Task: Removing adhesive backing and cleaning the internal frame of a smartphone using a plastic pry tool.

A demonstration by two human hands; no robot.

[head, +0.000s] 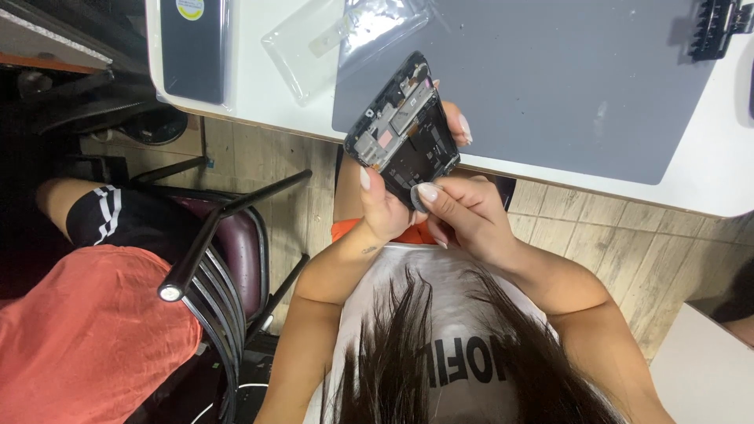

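A disassembled black phone (404,126) with its back off shows metal plates and inner parts, tilted above my lap at the table edge. My left hand (382,212) grips it from below, thumb on the left rim and fingers behind its right side. My right hand (463,212) pinches a small grey pick (403,196) against the phone's lower edge.
A grey work mat (565,86) lies on the white table (730,173). Clear plastic bags (345,35) and a wrapped dark panel (194,47) lie at the top left, a black tool holder (719,23) at the top right. Another person in a red shirt (86,338) sits by a dark chair (228,259).
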